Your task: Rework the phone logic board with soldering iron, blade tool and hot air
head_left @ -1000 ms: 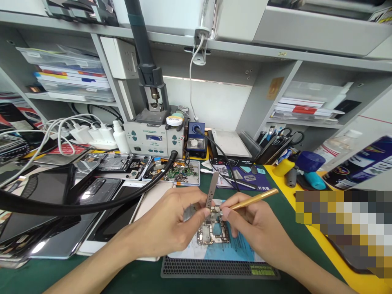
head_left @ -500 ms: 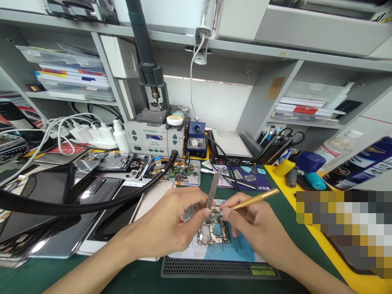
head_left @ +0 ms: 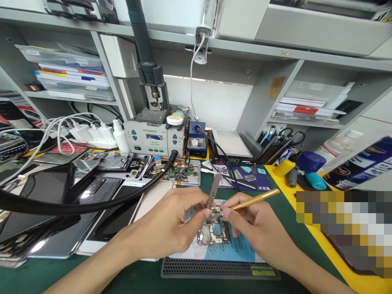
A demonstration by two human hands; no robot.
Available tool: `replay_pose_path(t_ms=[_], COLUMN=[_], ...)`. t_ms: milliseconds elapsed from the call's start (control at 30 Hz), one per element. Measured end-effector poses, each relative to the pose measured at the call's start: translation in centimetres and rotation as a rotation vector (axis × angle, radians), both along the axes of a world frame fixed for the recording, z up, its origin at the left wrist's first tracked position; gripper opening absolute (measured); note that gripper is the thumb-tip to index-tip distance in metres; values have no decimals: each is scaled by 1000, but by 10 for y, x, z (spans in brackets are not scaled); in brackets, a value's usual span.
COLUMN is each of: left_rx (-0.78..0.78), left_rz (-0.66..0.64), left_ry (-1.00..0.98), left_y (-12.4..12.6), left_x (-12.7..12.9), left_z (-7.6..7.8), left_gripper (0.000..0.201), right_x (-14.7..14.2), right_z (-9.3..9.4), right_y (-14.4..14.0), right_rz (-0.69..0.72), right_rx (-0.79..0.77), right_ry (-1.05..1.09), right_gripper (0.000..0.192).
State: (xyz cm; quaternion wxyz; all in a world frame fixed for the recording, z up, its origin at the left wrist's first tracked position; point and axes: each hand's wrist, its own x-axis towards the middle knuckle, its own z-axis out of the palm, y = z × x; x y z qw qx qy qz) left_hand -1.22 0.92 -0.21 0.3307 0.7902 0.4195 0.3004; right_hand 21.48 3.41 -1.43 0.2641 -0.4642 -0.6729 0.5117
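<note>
Green bench mat (head_left: 284, 212), left hand (head_left: 167, 226) pinching flat steel tweezers (head_left: 212, 192), right hand (head_left: 254, 228) gripping slim brass rod (head_left: 255, 199) over bare circuit board (head_left: 213, 232)

Both forearms are seen entering from the bottom edge of the frame and converging toward the lower centre. The left forearm is angled up from the lower left, bare, with the wrist held nearly straight. The left hand (head_left: 170, 226) is turned with its back toward the camera, fingers curled inward and thumb pressed against the fingertips in a pinch. The right forearm is angled up from the lower right. The right hand (head_left: 255, 228) is held in a pen-like grip, thumb and index finger closed together at its upper left, remaining fingers folded beneath. The fingertips of the two hands are brought close together, nearly touching.
</note>
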Motion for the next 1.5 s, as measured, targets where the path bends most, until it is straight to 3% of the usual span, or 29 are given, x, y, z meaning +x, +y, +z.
replay_pose_path(t_ms=[1500], left_rx=[34], left_rz=[-11], left_ry=[-15], left_y=[0], left_x=[0], left_z=[0], left_gripper=[17], right_x=[2], right_z=[-3], right_y=[0], right_rz=[-2], right_rx=[12], right_ry=[-13], right_gripper=[31])
